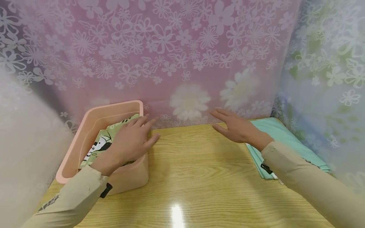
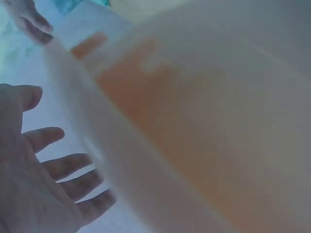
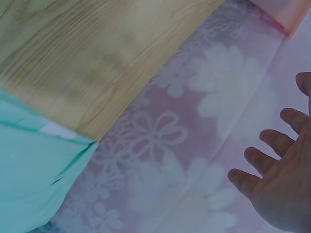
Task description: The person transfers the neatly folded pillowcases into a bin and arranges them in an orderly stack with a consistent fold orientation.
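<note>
My left hand (image 1: 126, 142) hovers over the right side of a pink plastic bin (image 1: 71, 155), its fingers spread and holding nothing. Inside the bin lies green printed cloth (image 1: 117, 126) with a black and white cartoon figure, partly covered by the hand. In the left wrist view the fingers (image 2: 68, 165) are stretched out beside the bin's blurred wall. My right hand (image 1: 235, 128) is in the air above the table's far edge, fingers extended and nothing between them. Folded turquoise cloth (image 1: 279, 133) lies near the right wrist, partly hidden by the sleeve.
The wood-grain table (image 1: 194, 164) stretches between the bin and the turquoise cloth. A pink flowered curtain (image 1: 171, 63) hangs right behind the table, and another pale flowered curtain (image 1: 328, 79) closes off the right side.
</note>
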{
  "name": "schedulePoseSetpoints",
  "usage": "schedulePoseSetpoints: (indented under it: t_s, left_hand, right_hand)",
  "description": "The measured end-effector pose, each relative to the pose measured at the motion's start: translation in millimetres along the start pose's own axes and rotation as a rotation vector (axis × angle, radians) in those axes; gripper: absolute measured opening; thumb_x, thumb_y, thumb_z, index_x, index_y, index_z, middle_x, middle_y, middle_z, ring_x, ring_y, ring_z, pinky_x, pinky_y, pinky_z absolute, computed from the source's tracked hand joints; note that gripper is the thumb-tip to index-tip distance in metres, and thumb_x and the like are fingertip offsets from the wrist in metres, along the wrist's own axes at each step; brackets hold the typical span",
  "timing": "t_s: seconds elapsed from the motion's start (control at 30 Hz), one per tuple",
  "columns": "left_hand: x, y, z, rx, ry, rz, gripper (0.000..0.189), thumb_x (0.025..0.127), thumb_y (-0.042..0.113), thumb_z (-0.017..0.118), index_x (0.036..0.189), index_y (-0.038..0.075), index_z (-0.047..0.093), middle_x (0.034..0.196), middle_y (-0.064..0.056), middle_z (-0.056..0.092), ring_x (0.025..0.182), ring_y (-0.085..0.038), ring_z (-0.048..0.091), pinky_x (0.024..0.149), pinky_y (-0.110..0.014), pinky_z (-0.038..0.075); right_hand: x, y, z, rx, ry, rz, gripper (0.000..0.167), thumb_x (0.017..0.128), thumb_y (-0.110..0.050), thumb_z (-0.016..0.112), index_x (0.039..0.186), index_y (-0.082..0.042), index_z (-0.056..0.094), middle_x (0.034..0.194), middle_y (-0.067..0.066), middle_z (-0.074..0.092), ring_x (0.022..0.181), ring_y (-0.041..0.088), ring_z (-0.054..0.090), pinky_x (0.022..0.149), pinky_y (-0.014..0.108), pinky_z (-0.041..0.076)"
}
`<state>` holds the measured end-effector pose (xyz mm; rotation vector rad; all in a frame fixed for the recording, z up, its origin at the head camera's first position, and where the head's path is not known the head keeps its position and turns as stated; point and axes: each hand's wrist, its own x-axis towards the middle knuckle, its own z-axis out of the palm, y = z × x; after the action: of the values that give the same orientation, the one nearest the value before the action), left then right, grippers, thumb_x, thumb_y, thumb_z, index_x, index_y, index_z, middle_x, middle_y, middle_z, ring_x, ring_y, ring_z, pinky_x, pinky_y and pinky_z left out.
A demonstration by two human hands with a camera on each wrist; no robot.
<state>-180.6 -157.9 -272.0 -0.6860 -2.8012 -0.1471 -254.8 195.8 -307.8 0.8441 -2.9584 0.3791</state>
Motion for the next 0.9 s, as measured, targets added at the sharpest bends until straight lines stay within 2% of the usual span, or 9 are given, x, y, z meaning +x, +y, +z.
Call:
schedulePoseSetpoints:
  t_s: [0.1, 0.27, 0.43, 0.6, 0.77, 0.9]
  left_hand:
    - [5.5, 11.7, 7.6, 0.063, -0.016, 0.020, 0.058, 0.097, 0.049, 0.047, 0.144, 0.015, 0.044, 0.145, -0.017, 0.040, 0.131, -0.037, 0.037, 0.101, -0.057, 0.033]
    - [15.7, 30.6, 20.5, 0.163, -0.026, 0.064, 0.057, 0.096, 0.052, 0.046, 0.143, 0.019, 0.046, 0.143, -0.017, 0.042, 0.133, -0.037, 0.034, 0.105, -0.057, 0.027]
    - [33.8, 50.7, 29.2, 0.225, -0.096, 0.081, 0.060, 0.097, 0.056, 0.039, 0.148, 0.025, 0.038, 0.145, -0.016, 0.039, 0.135, -0.036, 0.031, 0.107, -0.058, 0.022]
    - [47.7, 65.8, 42.9, 0.226, -0.142, 0.106, 0.061, 0.098, 0.058, 0.034, 0.150, 0.028, 0.032, 0.150, -0.013, 0.031, 0.136, -0.034, 0.029, 0.108, -0.056, 0.022]
    - [54.7, 76.9, 63.4, 0.237, -0.136, 0.156, 0.060, 0.097, 0.060, 0.031, 0.150, 0.030, 0.032, 0.151, -0.009, 0.031, 0.137, -0.031, 0.028, 0.107, -0.054, 0.026]
    - [61.5, 81.5, 77.7, 0.203, -0.110, 0.210, 0.058, 0.098, 0.058, 0.031, 0.149, 0.030, 0.033, 0.150, -0.008, 0.033, 0.138, -0.030, 0.027, 0.108, -0.052, 0.026]
  right_hand:
    - [-9.6, 13, 1, -0.082, -0.003, -0.009, 0.064, 0.099, -0.050, 0.042, 0.153, -0.021, 0.024, 0.156, 0.013, 0.020, 0.140, 0.039, 0.018, 0.103, 0.061, 0.027]
    - [-29.0, 41, 4, -0.180, -0.004, -0.004, 0.063, 0.100, -0.046, 0.044, 0.151, -0.014, 0.029, 0.152, 0.019, 0.025, 0.138, 0.042, 0.021, 0.107, 0.059, 0.020]
    - [-46.5, 69, 8, -0.221, -0.006, 0.016, 0.063, 0.100, -0.045, 0.045, 0.150, -0.010, 0.030, 0.149, 0.023, 0.029, 0.135, 0.045, 0.025, 0.106, 0.060, 0.020]
    - [-57.4, 88, 13, -0.242, -0.017, 0.038, 0.064, 0.100, -0.045, 0.045, 0.150, -0.009, 0.030, 0.148, 0.025, 0.031, 0.134, 0.046, 0.025, 0.105, 0.060, 0.020]
    - [-70.0, 114, 16, -0.245, -0.043, 0.096, 0.066, 0.100, -0.047, 0.043, 0.151, -0.007, 0.028, 0.149, 0.028, 0.026, 0.134, 0.048, 0.024, 0.105, 0.062, 0.018]
    - [-80.8, 139, 16, -0.201, -0.081, 0.177, 0.070, 0.100, -0.051, 0.038, 0.153, -0.009, 0.020, 0.150, 0.030, 0.021, 0.134, 0.051, 0.019, 0.104, 0.064, 0.016]
